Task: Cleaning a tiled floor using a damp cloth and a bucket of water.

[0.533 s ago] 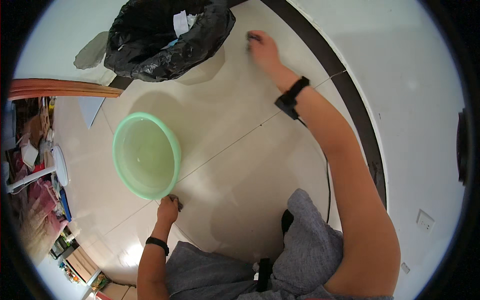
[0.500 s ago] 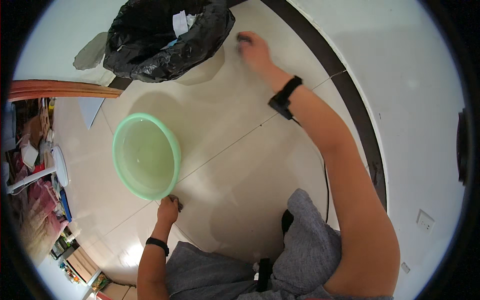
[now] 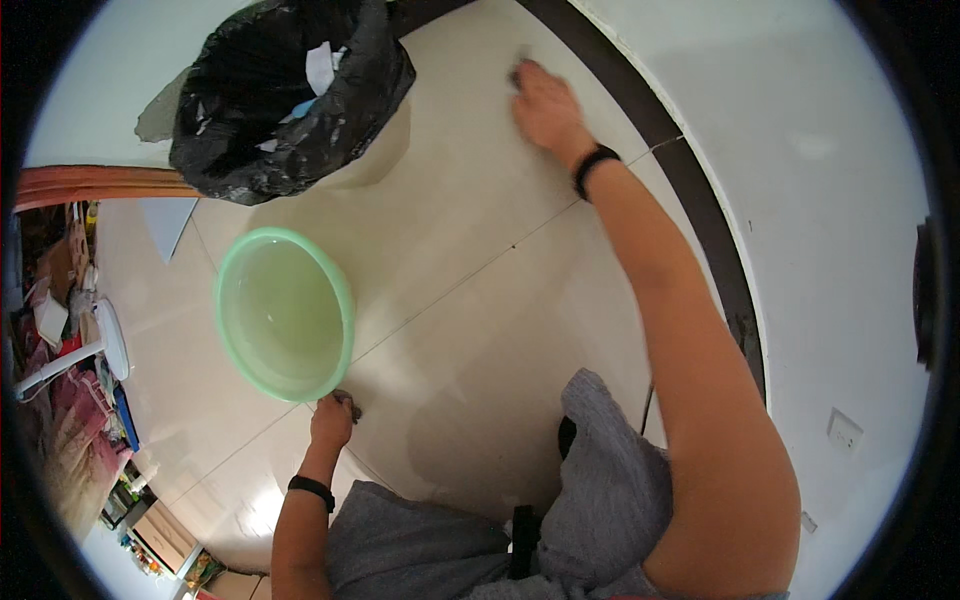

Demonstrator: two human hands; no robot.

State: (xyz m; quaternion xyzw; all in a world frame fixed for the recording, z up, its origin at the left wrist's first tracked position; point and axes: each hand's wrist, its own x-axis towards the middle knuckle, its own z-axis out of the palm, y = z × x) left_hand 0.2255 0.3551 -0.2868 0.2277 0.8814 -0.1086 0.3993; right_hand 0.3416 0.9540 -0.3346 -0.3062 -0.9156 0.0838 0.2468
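Note:
My right hand (image 3: 550, 108) reaches to the far floor near the curved dark skirting. Its fingers close around a small dark grey wad, blurred by motion, pressed to the tiles. My left hand (image 3: 331, 420) is closed at the near rim of a light green plastic basin (image 3: 347, 300). A dark grey wad (image 3: 349, 404) pokes out beside its fingers; what it is made of I cannot tell. Inside the basin is what looks like cloudy water. Beyond the basin stands a bin lined with a black plastic bag (image 3: 345, 135), holding some white and blue scraps.
Pale floor tiles (image 3: 450, 330) lie around the basin. A white wall (image 3: 800, 250) with a socket (image 3: 845, 430) rises at the right. Piled clutter (image 3: 75, 400) and a white stand-like object (image 3: 112, 340) are on the left. A wooden edge (image 3: 110, 185) juts toward the bin.
My right hand has moved right, away from the bin, with the grey wad. The bin sits farther left and nearer the basin. My left hand stays at the basin's rim.

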